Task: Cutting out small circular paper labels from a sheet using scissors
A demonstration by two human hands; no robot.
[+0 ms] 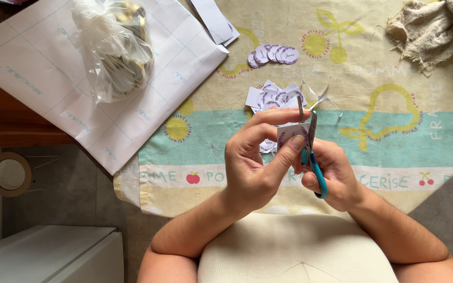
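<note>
The left hand (252, 162) pinched a small white paper square (291, 133) with a purple round print between thumb and fingers, holding it up just above the table edge. Close beside it, almost touching, the right hand (331, 175) was closed around the teal handles of a pair of scissors (310, 149), whose blades pointed up and away from the body and stood slightly apart at the right edge of the paper. Just beyond the hands lay a loose pile of uncut printed squares (274, 97) with thin curled paper trimmings (321, 97) beside it. Farther off, a short overlapping row of cut round labels (273, 54) rested on the cloth. All of this sat on a pale tablecloth (394, 136) printed with yellow fruit and a turquoise band. To the left lay a large white gridded backing sheet (53, 84) with a clear plastic bag (114, 47) of small pieces on it, and a crumpled beige rag (433, 29) lay at the far right corner.
</note>
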